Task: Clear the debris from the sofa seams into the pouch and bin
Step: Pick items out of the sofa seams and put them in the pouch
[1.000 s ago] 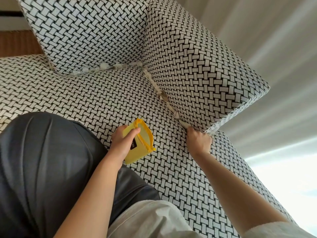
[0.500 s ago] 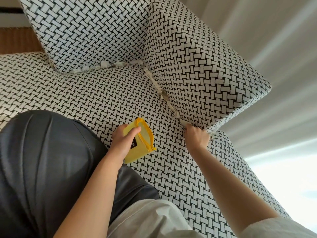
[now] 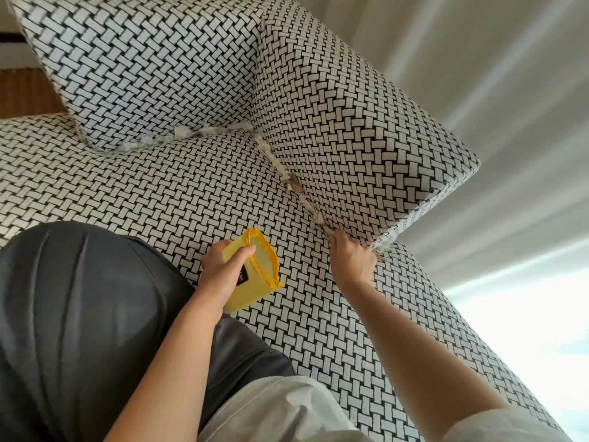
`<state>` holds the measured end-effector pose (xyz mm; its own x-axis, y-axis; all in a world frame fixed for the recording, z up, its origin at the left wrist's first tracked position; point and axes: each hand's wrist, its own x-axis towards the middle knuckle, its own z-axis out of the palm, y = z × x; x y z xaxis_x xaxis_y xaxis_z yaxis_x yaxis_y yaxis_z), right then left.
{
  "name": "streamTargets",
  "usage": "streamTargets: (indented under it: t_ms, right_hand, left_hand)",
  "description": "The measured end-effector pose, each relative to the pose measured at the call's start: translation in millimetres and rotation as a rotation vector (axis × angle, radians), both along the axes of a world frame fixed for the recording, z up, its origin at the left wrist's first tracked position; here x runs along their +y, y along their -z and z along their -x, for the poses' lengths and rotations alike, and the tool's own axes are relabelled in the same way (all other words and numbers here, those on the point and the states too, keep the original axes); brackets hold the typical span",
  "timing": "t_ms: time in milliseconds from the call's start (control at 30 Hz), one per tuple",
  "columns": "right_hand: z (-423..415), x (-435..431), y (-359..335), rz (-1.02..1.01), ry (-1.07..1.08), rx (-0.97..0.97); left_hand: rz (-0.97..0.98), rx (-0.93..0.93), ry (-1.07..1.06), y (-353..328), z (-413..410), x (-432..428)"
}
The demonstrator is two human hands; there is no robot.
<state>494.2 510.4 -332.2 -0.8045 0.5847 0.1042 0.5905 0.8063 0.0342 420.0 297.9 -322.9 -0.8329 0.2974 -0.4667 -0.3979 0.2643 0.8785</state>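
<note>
— What's around you?
— A basket-weave sofa, pale curtains beyond.
— The debris?
— Scraps line the seam just above my right hand, whose fingers seem curled at it. My left hand grips the open yellow pouch beside.

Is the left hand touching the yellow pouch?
Touching. The head view shows the left hand wrapped around the pouch, thumb across its open mouth.
</note>
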Motion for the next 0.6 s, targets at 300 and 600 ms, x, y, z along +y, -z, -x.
streamTargets:
  t_ms: [300,600]
  right_hand:
    - [20,-41,0,0.357,0.093,0.119]
    - [6,-88,-24,1.158,0.064,0.698]
  left_hand:
    - [0.027,-0.05,0.042,-5,-2,0]
    - [-0.011,-0.081,0.094,-6,-3,1]
